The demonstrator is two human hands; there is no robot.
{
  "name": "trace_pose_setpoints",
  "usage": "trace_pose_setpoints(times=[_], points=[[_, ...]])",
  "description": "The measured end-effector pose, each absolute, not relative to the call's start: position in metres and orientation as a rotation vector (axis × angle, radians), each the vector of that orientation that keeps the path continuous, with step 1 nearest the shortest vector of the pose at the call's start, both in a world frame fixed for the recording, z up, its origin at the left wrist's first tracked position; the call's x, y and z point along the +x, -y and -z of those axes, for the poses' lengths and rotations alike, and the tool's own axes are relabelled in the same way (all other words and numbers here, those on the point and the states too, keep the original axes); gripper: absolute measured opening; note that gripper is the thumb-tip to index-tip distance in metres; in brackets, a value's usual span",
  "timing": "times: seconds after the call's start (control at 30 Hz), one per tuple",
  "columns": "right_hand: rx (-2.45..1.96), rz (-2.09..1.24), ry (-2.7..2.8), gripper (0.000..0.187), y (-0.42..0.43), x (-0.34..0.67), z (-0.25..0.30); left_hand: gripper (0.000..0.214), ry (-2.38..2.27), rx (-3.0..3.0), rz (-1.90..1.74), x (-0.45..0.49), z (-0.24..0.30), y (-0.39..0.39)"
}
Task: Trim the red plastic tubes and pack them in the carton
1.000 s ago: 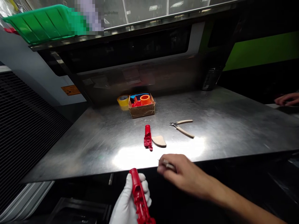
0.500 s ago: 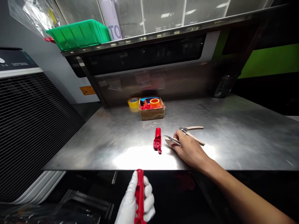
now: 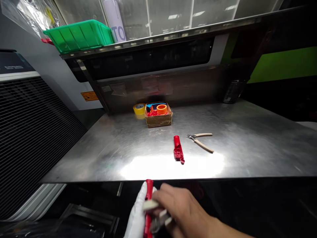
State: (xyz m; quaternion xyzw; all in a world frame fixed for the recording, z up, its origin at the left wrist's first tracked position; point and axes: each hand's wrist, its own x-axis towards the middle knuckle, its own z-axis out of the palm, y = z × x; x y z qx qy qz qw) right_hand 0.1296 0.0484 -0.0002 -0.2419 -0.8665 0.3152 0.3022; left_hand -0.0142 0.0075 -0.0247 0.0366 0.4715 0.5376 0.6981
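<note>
My left hand (image 3: 136, 215), in a white glove, is wrapped around a red plastic part (image 3: 149, 188) below the front edge of the table. Bare, my right hand (image 3: 183, 206) is closed against that part, gripping a small tool (image 3: 151, 205) with beige and metallic portions; motion blur hides its exact kind. Its fingers cover much of the red part's middle. A second red plastic part (image 3: 178, 150) lies on the metal table. Just to its right rest side cutters (image 3: 203, 145) with beige handles, spread apart.
Toward the back stands a small cardboard box (image 3: 158, 122) with orange, red and blue pieces, beside yellow tape (image 3: 139, 109). A green bin (image 3: 79, 36) and a lavender cylinder (image 3: 115, 21) sit on the shelf above. A dark bottle (image 3: 232, 92) stands at the back right.
My right hand has come from the table toward me, carrying the tool to the red part in my left hand. The red part on the table has shifted right, closer to the side cutters.
</note>
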Motion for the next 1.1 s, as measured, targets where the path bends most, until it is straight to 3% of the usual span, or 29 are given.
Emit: trace_pose_setpoints(times=[0.17,0.33,0.47,0.63,0.73,0.9,1.1], points=[[-0.567,-0.914,2.302,0.024,-0.051,0.131,-0.002,0.024,-1.136,0.062,-1.259,-0.009,0.018,-0.008],[-0.703,-0.888,2.230,0.022,-0.046,0.128,0.002,0.044,-1.101,0.024,-1.152,-0.011,0.019,-0.014],[-0.620,-0.882,2.309,0.018,-0.051,0.129,0.003,0.026,-1.060,0.132,-1.239,-0.010,0.017,-0.016],[-1.215,-0.688,2.284,0.013,-0.098,0.155,-0.005,0.039,-0.974,0.232,-1.209,-0.008,0.008,-0.015],[-1.435,-0.579,2.276,0.010,-0.128,0.168,-0.007,0.034,-1.128,0.311,-1.256,-0.011,0.002,-0.013],[-1.636,-0.390,2.282,0.028,-0.142,0.177,-0.012,0.025,-1.183,0.231,-1.301,-0.016,-0.003,-0.006],[-1.931,-0.163,2.167,0.028,-0.147,0.210,-0.009,0.026,-1.221,0.002,-1.263,-0.030,-0.003,0.002]])
